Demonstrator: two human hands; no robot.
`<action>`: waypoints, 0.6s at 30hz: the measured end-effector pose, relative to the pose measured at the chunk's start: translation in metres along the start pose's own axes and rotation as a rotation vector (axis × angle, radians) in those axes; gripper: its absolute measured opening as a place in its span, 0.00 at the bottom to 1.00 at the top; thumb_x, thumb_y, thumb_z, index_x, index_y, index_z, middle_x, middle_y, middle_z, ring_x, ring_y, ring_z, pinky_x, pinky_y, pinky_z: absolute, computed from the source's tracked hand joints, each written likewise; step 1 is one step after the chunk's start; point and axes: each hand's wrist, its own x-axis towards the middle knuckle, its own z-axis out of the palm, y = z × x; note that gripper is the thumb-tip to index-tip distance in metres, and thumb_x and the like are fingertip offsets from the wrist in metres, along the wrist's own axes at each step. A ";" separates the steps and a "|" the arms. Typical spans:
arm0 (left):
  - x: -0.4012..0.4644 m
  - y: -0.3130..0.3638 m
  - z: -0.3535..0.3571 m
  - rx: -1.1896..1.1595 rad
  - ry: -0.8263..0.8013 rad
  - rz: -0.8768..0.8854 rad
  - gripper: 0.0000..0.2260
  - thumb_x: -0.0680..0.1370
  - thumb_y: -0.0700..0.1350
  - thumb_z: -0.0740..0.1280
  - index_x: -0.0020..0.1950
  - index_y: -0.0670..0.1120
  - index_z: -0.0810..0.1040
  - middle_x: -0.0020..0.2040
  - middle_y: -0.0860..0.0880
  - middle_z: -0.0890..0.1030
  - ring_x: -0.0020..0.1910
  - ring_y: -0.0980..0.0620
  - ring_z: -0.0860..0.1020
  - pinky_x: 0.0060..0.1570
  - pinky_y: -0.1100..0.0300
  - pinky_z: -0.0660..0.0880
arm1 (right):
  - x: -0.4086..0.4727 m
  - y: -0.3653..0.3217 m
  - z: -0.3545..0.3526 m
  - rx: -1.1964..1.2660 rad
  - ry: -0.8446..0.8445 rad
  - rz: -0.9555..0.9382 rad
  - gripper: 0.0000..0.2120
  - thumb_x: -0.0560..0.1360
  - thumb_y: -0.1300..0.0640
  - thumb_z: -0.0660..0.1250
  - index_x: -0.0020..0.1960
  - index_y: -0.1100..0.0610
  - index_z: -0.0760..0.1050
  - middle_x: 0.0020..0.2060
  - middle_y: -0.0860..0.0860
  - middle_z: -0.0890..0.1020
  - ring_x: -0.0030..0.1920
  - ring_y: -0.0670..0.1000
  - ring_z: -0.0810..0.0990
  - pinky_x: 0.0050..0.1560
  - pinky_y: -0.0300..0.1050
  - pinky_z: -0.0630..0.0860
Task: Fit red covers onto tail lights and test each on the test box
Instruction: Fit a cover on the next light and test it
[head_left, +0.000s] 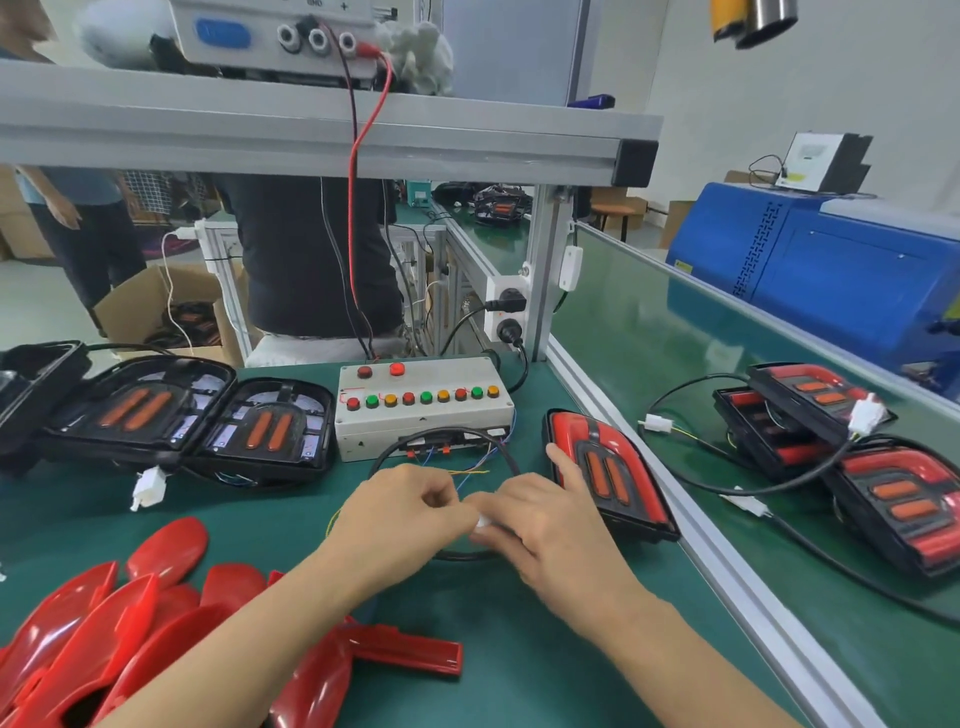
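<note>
I see L hand and R hand both pinching a white connector between them; test box just beyond grip, covered tail light right of it.

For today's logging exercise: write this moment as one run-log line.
step: connecting | both hands pinch white connector | covered tail light beside test box

My left hand and right hand meet in front of me, fingers curled around a small white plug pinched between them. Just beyond my knuckles sits the test box, one red lamp lit. A covered tail light lies just right of my right hand. Loose red covers pile below my left forearm, with open tail lights further off, up to its left.
</note>
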 end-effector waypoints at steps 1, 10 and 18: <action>0.000 0.001 0.001 0.096 0.052 0.025 0.14 0.61 0.59 0.59 0.32 0.49 0.73 0.26 0.52 0.72 0.31 0.51 0.70 0.32 0.59 0.64 | 0.001 -0.002 0.000 -0.032 0.015 -0.006 0.12 0.78 0.51 0.64 0.56 0.53 0.81 0.40 0.48 0.82 0.47 0.51 0.81 0.74 0.53 0.49; 0.003 -0.017 -0.009 0.511 0.208 0.033 0.12 0.75 0.53 0.50 0.40 0.48 0.67 0.37 0.47 0.77 0.40 0.43 0.73 0.38 0.55 0.62 | 0.008 0.012 -0.017 0.265 0.265 0.269 0.04 0.77 0.56 0.68 0.50 0.54 0.81 0.42 0.49 0.85 0.43 0.53 0.82 0.57 0.48 0.76; 0.003 -0.020 0.005 0.621 -0.058 0.169 0.12 0.74 0.56 0.61 0.53 0.55 0.78 0.50 0.56 0.76 0.54 0.53 0.75 0.51 0.59 0.65 | -0.001 0.070 -0.043 0.635 0.368 1.020 0.05 0.74 0.54 0.64 0.44 0.54 0.76 0.43 0.50 0.79 0.42 0.50 0.75 0.42 0.45 0.69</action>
